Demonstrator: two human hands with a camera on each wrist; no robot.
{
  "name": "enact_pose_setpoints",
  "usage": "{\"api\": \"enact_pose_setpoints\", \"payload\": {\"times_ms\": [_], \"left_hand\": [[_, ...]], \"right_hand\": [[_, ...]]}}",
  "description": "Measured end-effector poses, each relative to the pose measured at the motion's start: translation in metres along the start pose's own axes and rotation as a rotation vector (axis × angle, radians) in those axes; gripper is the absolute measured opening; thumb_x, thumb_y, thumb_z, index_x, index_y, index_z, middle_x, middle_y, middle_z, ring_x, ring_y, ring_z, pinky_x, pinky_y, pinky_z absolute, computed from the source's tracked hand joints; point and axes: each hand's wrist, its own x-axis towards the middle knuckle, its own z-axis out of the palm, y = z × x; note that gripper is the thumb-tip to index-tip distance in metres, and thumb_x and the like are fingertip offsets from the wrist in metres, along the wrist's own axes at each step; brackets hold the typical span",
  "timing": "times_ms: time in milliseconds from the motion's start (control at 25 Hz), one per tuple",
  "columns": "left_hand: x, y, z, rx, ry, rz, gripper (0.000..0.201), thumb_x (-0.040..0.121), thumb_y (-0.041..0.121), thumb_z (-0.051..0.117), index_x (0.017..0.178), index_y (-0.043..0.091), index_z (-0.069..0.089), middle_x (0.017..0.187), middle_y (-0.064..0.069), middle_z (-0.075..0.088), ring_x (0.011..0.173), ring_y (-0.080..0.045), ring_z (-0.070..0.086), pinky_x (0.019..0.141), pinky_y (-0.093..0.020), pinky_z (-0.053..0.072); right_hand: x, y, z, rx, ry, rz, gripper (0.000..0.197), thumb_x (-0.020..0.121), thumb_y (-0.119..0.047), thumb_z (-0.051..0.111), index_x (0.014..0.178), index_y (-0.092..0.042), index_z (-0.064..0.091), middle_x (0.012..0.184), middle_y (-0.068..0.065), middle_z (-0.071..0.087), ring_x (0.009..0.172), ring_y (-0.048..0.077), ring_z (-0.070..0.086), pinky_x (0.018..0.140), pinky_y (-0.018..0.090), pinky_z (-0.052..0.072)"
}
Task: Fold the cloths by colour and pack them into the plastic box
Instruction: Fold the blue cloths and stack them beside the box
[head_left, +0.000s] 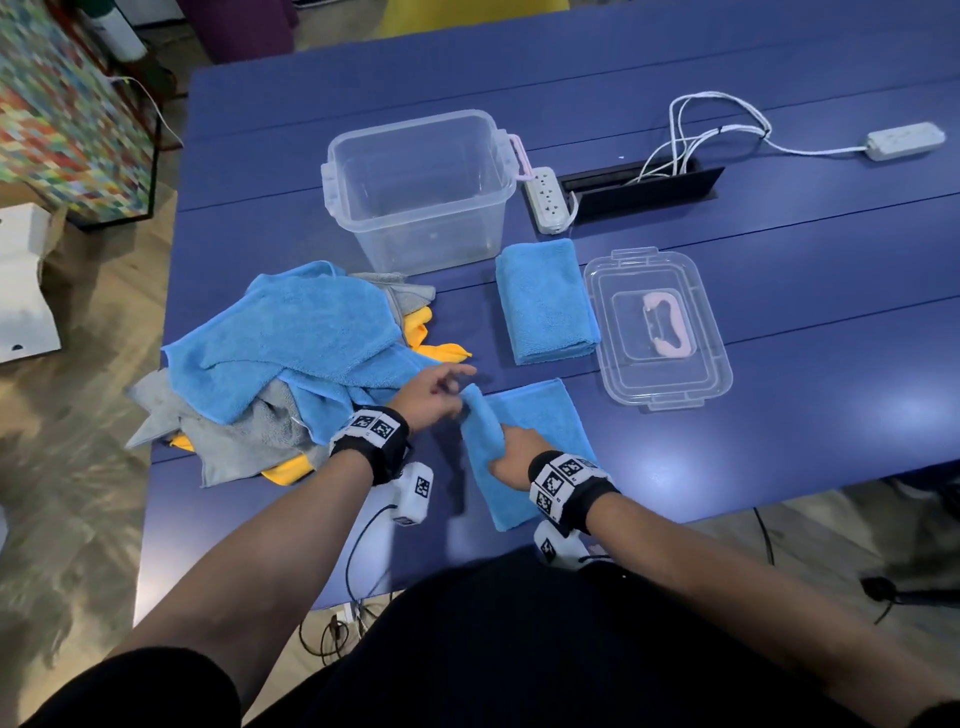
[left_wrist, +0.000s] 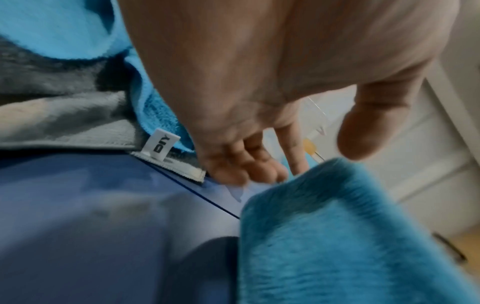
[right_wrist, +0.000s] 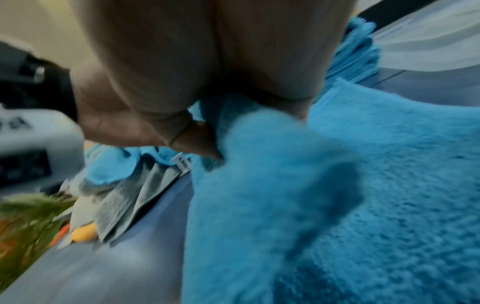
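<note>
A half-folded blue cloth (head_left: 540, 441) (left_wrist: 337, 236) (right_wrist: 363, 185) lies on the table's near edge. My right hand (head_left: 511, 454) (right_wrist: 202, 142) grips its raised left fold, thumb and fingers curled into the pile. My left hand (head_left: 436, 389) (left_wrist: 298, 156) hovers at the cloth's lifted far-left corner, fingers stretched and thumb apart, holding nothing. A folded blue cloth (head_left: 545, 301) lies beyond. The clear plastic box (head_left: 415, 192) stands empty further back. A heap of blue, grey and yellow cloths (head_left: 291, 358) sits to the left.
The box's clear lid (head_left: 660, 327) with a pink handle lies right of the folded cloth. A white power strip (head_left: 545, 200) and a black cable slot (head_left: 644, 189) sit right of the box. A grey cloth with a white tag (left_wrist: 161, 146) lies by my left hand.
</note>
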Motion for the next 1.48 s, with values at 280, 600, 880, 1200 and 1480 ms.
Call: {"api": "enact_pose_setpoints", "payload": {"times_ms": [280,600,880,1200,1480], "left_hand": [[0.035,0.007,0.035,0.391,-0.136,0.014,0.025,0.060,0.039,0.062,0.082,0.028,0.062,0.089,0.001,0.070,0.085,-0.017,0.065,0.087,-0.041,0.054],[0.052,-0.005,0.060,0.731,-0.140,-0.032,0.031,0.094,0.050,0.048,0.106,0.023,0.057,0.108,-0.006,0.068,0.106,-0.030,0.060,0.095,-0.037,0.043],[0.056,-0.005,0.069,0.914,-0.099,0.012,0.039,0.099,0.052,0.038,0.119,0.022,0.053,0.114,-0.009,0.065,0.117,-0.029,0.050,0.099,-0.041,0.031],[0.040,-0.032,0.048,0.746,0.092,0.051,0.032,0.088,0.060,0.055,0.088,0.028,0.056,0.094,0.002,0.050,0.090,-0.021,0.057,0.087,-0.039,0.047],[0.022,-0.035,0.040,0.729,0.433,-0.086,0.046,0.079,0.070,0.057,0.081,0.025,0.051,0.089,0.005,0.054,0.081,-0.018,0.051,0.079,-0.036,0.042]], "right_hand": [[-0.005,0.049,-0.036,0.152,-0.019,0.126,0.039,0.078,-0.020,0.058,0.117,-0.020,0.061,0.105,0.004,0.064,0.093,0.024,0.059,0.075,0.025,0.045],[-0.001,0.101,-0.050,0.168,-0.061,0.331,0.022,0.083,-0.027,0.061,0.095,-0.009,0.066,0.092,0.006,0.063,0.079,0.025,0.056,0.057,0.024,0.043],[0.009,0.095,-0.045,-0.034,0.089,0.401,0.026,0.084,-0.021,0.054,0.063,-0.013,0.042,0.070,0.002,0.050,0.065,0.022,0.050,0.045,0.019,0.033],[0.012,0.090,-0.040,-0.072,0.334,0.233,0.035,0.086,-0.031,0.062,0.116,-0.015,0.052,0.122,0.010,0.051,0.111,0.028,0.053,0.084,0.034,0.048],[0.015,0.069,-0.034,-0.317,0.203,0.245,0.034,0.090,-0.040,0.054,0.110,-0.013,0.059,0.111,0.009,0.064,0.102,0.028,0.062,0.077,0.032,0.048]]}}
